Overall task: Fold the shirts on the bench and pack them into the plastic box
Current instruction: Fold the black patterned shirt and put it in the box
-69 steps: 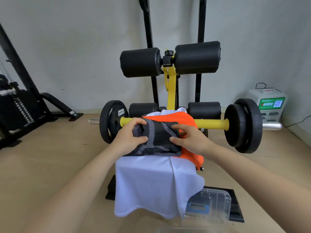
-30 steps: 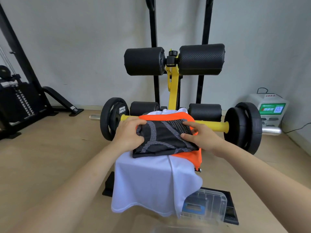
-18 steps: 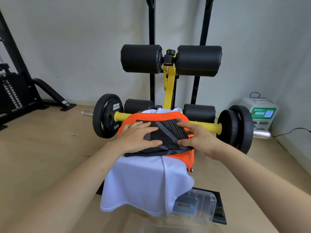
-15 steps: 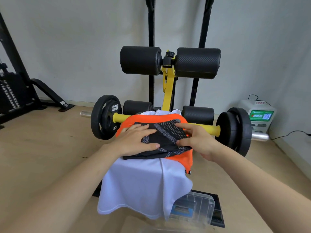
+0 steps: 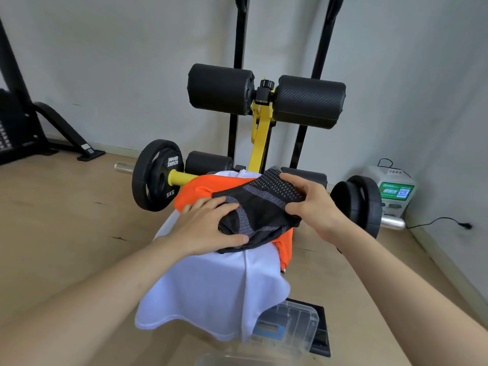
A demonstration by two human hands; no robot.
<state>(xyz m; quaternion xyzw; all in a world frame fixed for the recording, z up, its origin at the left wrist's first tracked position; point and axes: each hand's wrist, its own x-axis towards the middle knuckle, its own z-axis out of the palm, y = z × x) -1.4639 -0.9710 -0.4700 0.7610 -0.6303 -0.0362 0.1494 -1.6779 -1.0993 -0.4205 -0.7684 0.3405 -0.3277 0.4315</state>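
Note:
A folded black shirt with a grey pattern [image 5: 261, 204] lies on top of an orange shirt [image 5: 200, 190], which rests on a white shirt [image 5: 211, 286] draped over the bench. My left hand [image 5: 208, 225] lies flat on the near left part of the black shirt, thumb along its front edge. My right hand [image 5: 309, 204] grips the shirt's right side and holds its far edge raised. A clear plastic box [image 5: 290, 326] stands on the floor below the bench, partly hidden by the white shirt.
A barbell with a yellow bar [image 5: 182, 178] and black plates [image 5: 155, 175] lies across behind the shirts. Black roller pads [image 5: 266, 96] rise on a yellow post. A white device [image 5: 390, 191] sits by the right wall. Another clear plastic edge [image 5: 237, 359] shows at the bottom.
My right hand has shifted to the black shirt's right side and lifted its far edge, so the shirt now tilts. My left hand stays pressed on it. The camera view has moved closer.

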